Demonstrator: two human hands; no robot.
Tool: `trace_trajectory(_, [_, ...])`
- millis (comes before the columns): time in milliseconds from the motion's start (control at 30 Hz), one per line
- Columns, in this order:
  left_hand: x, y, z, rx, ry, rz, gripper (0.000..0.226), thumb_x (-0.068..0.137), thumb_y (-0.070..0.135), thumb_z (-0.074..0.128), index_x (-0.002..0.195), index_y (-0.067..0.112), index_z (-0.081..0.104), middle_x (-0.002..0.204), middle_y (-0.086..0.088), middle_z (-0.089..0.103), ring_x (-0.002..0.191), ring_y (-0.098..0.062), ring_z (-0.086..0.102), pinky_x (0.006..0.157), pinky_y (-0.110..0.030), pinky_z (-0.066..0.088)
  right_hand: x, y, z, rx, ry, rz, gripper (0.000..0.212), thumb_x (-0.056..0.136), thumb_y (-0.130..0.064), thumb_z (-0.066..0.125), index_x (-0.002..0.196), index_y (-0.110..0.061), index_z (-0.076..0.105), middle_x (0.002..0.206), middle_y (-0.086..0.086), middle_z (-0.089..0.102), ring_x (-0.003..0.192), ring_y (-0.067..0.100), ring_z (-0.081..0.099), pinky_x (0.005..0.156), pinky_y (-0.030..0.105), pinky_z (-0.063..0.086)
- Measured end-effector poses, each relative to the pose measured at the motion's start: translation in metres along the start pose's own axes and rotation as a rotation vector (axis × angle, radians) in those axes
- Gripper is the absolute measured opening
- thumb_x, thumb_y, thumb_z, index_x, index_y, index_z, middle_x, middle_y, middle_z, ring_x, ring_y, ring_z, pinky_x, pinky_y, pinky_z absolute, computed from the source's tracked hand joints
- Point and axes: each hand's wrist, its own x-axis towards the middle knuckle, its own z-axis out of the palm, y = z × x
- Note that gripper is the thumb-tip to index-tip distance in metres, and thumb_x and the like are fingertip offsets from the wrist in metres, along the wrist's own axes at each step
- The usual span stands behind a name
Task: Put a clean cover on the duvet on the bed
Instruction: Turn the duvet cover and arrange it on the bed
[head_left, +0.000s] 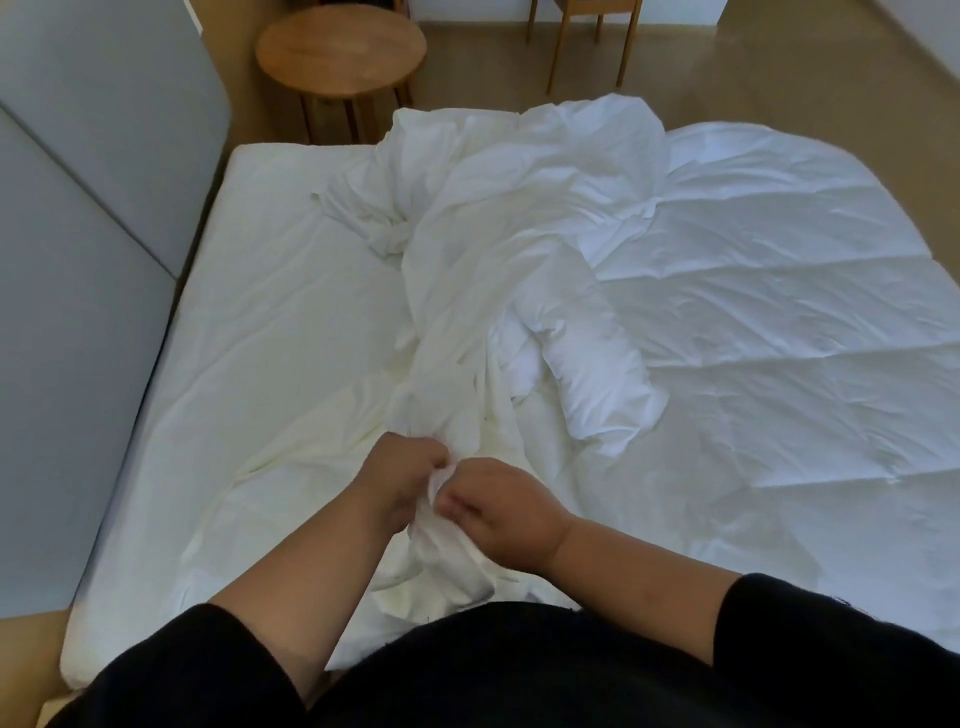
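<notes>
Both hands — left hand (402, 480), right hand (501, 512) — grip the cover (483, 291).

We saw a plain white crumpled fabric duvet cover (498, 249) at the centre of the frame, and a white quilted duvet (779, 322) with a stitched channel pattern at right. The creamy off-white fitted sheet (249, 322) lay at left, warmer in tone. The padded headboard (88, 208) at far left was pale grey-blue. Our sleeves (208, 670) at the bottom were black. The round wooden side table (340, 49) at upper left was honey brown, and the floor (727, 67) tan.
</notes>
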Motion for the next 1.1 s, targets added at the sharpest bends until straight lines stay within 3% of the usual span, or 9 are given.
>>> trace_trajectory(100, [0.007, -0.007, -0.017, -0.157, -0.039, 0.140, 0.054, 0.054, 0.002, 0.057, 0.106, 0.004, 0.070, 0.099, -0.014, 0.074, 0.093, -0.033, 0.071, 0.080, -0.042, 0.058, 0.000, 0.020, -0.002, 0.118, 0.133, 0.444, 0.027, 0.101, -0.030, 0.057, 0.125, -0.018, 0.060, 0.115, -0.004, 0.056, 0.099, 0.010, 0.057, 0.094, 0.033, 0.048])
trace_trajectory(233, [0.004, -0.002, -0.025, -0.230, -0.205, 0.183, 0.059, 0.056, -0.001, 0.056, 0.113, 0.003, 0.069, 0.105, -0.019, 0.073, 0.099, -0.037, 0.070, 0.083, -0.043, 0.057, 0.019, 0.038, 0.001, -0.047, -0.071, 0.497, 0.062, 0.098, -0.033, 0.061, 0.153, -0.024, 0.035, 0.151, -0.005, 0.038, 0.135, 0.015, 0.044, 0.110, 0.034, 0.042])
trace_trajectory(400, [0.002, 0.000, -0.023, -0.267, -0.377, 0.075, 0.050, 0.047, 0.004, 0.067, 0.096, -0.003, 0.075, 0.102, -0.026, 0.070, 0.094, -0.039, 0.070, 0.083, -0.043, 0.058, 0.029, 0.051, 0.018, 0.034, 0.097, 0.359, 0.026, 0.090, -0.013, 0.060, 0.113, -0.013, 0.073, 0.111, 0.004, 0.069, 0.103, 0.023, 0.064, 0.093, 0.040, 0.053])
trace_trajectory(500, [0.007, 0.000, -0.022, -0.124, -0.181, 0.123, 0.053, 0.051, 0.002, 0.055, 0.102, 0.001, 0.072, 0.102, -0.023, 0.070, 0.100, -0.046, 0.067, 0.090, -0.052, 0.055, 0.024, 0.053, 0.008, 0.084, 0.267, 0.557, 0.027, 0.095, -0.007, 0.052, 0.111, -0.014, 0.073, 0.108, 0.003, 0.071, 0.100, 0.019, 0.065, 0.090, 0.026, 0.047])
trace_trajectory(600, [0.010, 0.000, -0.027, 0.124, 0.051, 0.226, 0.048, 0.055, 0.013, 0.050, 0.098, 0.007, 0.068, 0.090, -0.011, 0.068, 0.092, -0.038, 0.066, 0.075, -0.040, 0.054, 0.018, 0.043, -0.015, 0.193, 0.404, 0.644, 0.023, 0.094, -0.003, 0.049, 0.090, -0.020, 0.064, 0.085, -0.008, 0.066, 0.078, 0.004, 0.060, 0.072, 0.021, 0.044])
trace_trajectory(667, [0.009, 0.001, -0.031, 0.214, 0.001, 0.294, 0.054, 0.059, 0.025, 0.059, 0.111, 0.017, 0.066, 0.103, -0.002, 0.070, 0.099, -0.025, 0.066, 0.082, -0.033, 0.053, 0.020, 0.024, -0.030, 0.318, 0.469, 0.581, 0.021, 0.092, 0.002, 0.049, 0.088, -0.017, 0.059, 0.078, -0.008, 0.066, 0.076, 0.007, 0.062, 0.065, 0.021, 0.046])
trace_trajectory(800, [0.003, 0.006, -0.021, 0.492, -0.141, 0.392, 0.086, 0.055, 0.053, 0.090, 0.128, 0.037, 0.049, 0.120, 0.022, 0.057, 0.107, 0.002, 0.059, 0.089, -0.026, 0.051, 0.032, -0.019, -0.058, 0.370, 0.368, 0.382, 0.031, 0.091, 0.005, 0.051, 0.085, -0.025, 0.057, 0.073, -0.008, 0.065, 0.069, 0.010, 0.062, 0.065, 0.026, 0.052])
trace_trajectory(967, [0.010, 0.013, -0.017, 0.522, 0.036, 0.557, 0.026, 0.068, 0.052, 0.069, 0.084, 0.034, 0.059, 0.078, 0.013, 0.064, 0.074, -0.004, 0.062, 0.064, -0.025, 0.044, 0.033, -0.044, -0.064, 0.335, 0.131, 0.228, 0.026, 0.098, -0.011, 0.057, 0.094, -0.037, 0.051, 0.085, 0.001, 0.067, 0.075, 0.020, 0.061, 0.072, 0.039, 0.054])
trace_trajectory(1100, [0.011, 0.005, -0.026, 0.506, 0.183, 0.538, 0.021, 0.091, 0.028, 0.067, 0.110, 0.019, 0.069, 0.105, -0.001, 0.071, 0.102, -0.023, 0.066, 0.079, -0.028, 0.045, 0.027, -0.022, -0.053, 0.501, 0.236, 0.296, 0.033, 0.095, -0.008, 0.062, 0.107, -0.034, 0.047, 0.067, -0.005, 0.051, 0.063, 0.016, 0.051, 0.070, 0.035, 0.052])
